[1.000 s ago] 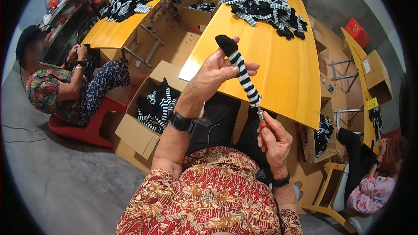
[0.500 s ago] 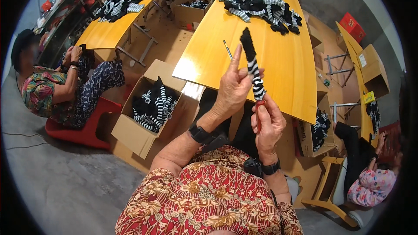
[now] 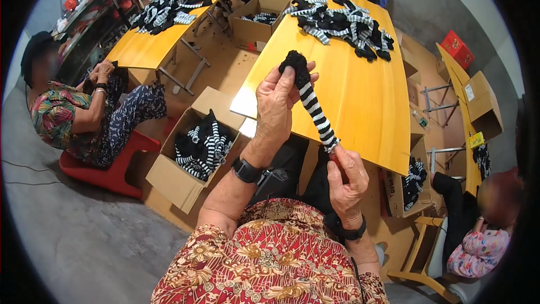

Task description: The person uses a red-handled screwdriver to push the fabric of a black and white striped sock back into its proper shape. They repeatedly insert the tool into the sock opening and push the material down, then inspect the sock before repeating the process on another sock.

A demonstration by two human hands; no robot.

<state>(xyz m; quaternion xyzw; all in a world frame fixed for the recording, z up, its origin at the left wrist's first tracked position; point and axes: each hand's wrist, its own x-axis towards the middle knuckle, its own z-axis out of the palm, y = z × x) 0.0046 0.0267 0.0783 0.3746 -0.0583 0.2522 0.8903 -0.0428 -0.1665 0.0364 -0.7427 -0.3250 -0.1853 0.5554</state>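
A black-and-white striped sock [image 3: 313, 104] with a black end is stretched at a slant in front of me, over the near edge of a yellow table [image 3: 360, 107]. My left hand [image 3: 277, 103] grips its black upper end. Lower down, my right hand [image 3: 347, 177] pinches the striped lower end; something small and red shows at my fingertips there, too small to tell. Both wrists carry black watches.
A pile of striped socks [image 3: 343, 21] lies at the table's far end. An open cardboard box [image 3: 194, 152] with socks stands at my left. A seated person [image 3: 84, 110] works on a red stool; another person [image 3: 484, 236] sits at right. A second yellow table [image 3: 169, 17] holds more socks.
The sock has been lifted and pulled longer between my hands. My left hand moved up to its black end, and my right hand stayed at the lower end.
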